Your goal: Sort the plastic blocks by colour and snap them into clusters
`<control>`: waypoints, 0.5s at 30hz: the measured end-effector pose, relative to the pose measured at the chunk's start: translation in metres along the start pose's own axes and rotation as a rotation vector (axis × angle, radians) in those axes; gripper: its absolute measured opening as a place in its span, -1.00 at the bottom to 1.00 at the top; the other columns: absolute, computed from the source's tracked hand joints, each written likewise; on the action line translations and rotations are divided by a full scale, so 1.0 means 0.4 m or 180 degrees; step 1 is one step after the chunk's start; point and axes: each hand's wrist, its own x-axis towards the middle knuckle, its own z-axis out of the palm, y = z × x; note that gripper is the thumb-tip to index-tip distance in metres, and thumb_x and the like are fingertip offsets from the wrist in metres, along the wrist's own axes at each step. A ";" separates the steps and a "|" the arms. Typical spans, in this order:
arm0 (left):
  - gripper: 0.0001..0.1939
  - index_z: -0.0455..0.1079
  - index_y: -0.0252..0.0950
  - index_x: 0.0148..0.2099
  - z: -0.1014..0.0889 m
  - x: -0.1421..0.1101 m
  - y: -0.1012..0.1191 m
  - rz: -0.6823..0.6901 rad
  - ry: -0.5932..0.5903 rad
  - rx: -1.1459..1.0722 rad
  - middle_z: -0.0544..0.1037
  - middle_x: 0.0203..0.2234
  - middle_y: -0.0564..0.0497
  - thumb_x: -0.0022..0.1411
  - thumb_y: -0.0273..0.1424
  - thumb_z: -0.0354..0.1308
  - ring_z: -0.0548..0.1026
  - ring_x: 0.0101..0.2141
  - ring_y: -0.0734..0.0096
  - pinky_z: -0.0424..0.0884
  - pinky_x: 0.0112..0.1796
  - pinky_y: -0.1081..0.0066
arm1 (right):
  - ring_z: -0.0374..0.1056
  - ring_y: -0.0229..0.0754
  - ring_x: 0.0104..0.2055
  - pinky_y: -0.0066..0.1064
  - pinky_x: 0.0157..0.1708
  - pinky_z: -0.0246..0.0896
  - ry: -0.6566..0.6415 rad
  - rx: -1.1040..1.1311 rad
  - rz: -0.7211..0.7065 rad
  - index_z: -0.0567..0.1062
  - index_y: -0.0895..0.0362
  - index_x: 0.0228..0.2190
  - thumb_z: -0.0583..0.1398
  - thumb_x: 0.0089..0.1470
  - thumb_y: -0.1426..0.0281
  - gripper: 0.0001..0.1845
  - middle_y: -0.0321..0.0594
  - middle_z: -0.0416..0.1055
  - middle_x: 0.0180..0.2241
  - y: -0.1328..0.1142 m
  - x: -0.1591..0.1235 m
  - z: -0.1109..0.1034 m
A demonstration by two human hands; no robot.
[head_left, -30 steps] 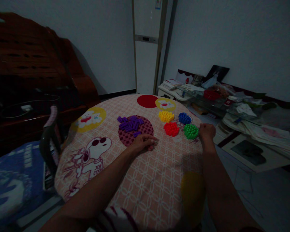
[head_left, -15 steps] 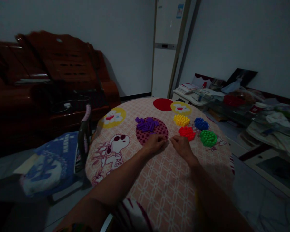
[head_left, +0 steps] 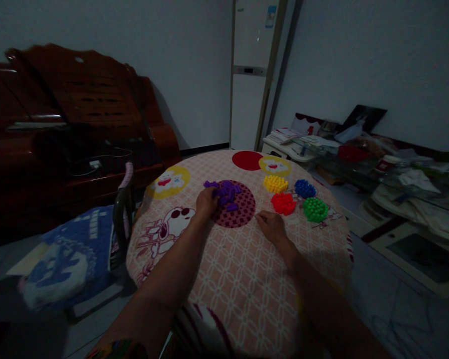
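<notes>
My left hand (head_left: 207, 202) is at the left edge of a loose heap of short purple tube-like pieces (head_left: 228, 192). Its fingers are bent and closed on a purple piece there, mostly covered by the hand. One purple piece (head_left: 232, 207) lies at the near side of the heap. My right hand (head_left: 272, 227) hovers low over the cloth, right of the round maroon checked patch (head_left: 234, 219). Thumb and fingers are pinched together; whatever they hold is too small to make out. Beyond it are clusters of small red pieces (head_left: 283, 204) and yellow pieces (head_left: 276, 184).
Blue pieces (head_left: 305, 188) and green pieces (head_left: 315, 210) form clusters farther right on the round table's patterned cloth (head_left: 243, 279). A chair with a blue cover (head_left: 75, 254) stands at the left. A cluttered glass-topped cabinet (head_left: 362, 172) is to the right.
My left hand has moved left and away from my right hand to the purple heap, whose pieces have shifted slightly. My right hand stays pinched at nearly the same place.
</notes>
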 end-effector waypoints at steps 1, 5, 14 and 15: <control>-0.58 0.50 -0.31 0.08 -0.002 -0.003 0.001 -0.0019 0.0050 0.0033 0.58 0.02 -0.22 0.14 -0.47 0.16 0.50 0.06 -0.01 0.34 0.14 0.10 | 0.35 -0.20 -0.42 -0.42 -0.37 0.10 0.0009 0.0034 -0.0002 0.49 0.07 -0.53 0.10 0.20 0.24 -0.67 -0.23 0.49 -0.49 0.001 0.000 -0.001; -0.62 0.54 -0.29 0.03 -0.021 -0.013 0.019 -0.0207 0.0190 -0.0127 0.61 -0.02 -0.19 0.15 -0.40 0.21 0.52 0.03 0.02 0.35 0.12 0.14 | 0.34 -0.21 -0.42 -0.43 -0.37 0.10 0.0040 0.0135 -0.0012 0.46 0.07 -0.54 0.09 0.21 0.22 -0.66 -0.26 0.47 -0.51 0.005 -0.002 -0.004; -0.61 0.58 -0.31 -0.04 -0.048 -0.027 0.052 -0.0395 0.0190 -0.1568 0.65 -0.10 -0.11 0.03 -0.38 0.29 0.57 -0.06 0.15 0.43 0.04 0.22 | 0.35 -0.21 -0.43 -0.43 -0.36 0.12 0.0076 0.0229 0.0017 0.46 0.08 -0.55 0.11 0.21 0.22 -0.65 -0.27 0.44 -0.53 0.005 -0.006 -0.010; -0.60 0.57 -0.31 -0.05 -0.046 -0.032 0.059 -0.0428 0.0109 -0.1923 0.65 -0.12 -0.10 0.02 -0.34 0.31 0.57 -0.09 0.17 0.45 0.00 0.24 | 0.35 -0.21 -0.43 -0.43 -0.36 0.13 0.0102 0.0215 -0.0001 0.47 0.08 -0.54 0.11 0.21 0.22 -0.65 -0.27 0.45 -0.52 0.005 -0.007 -0.009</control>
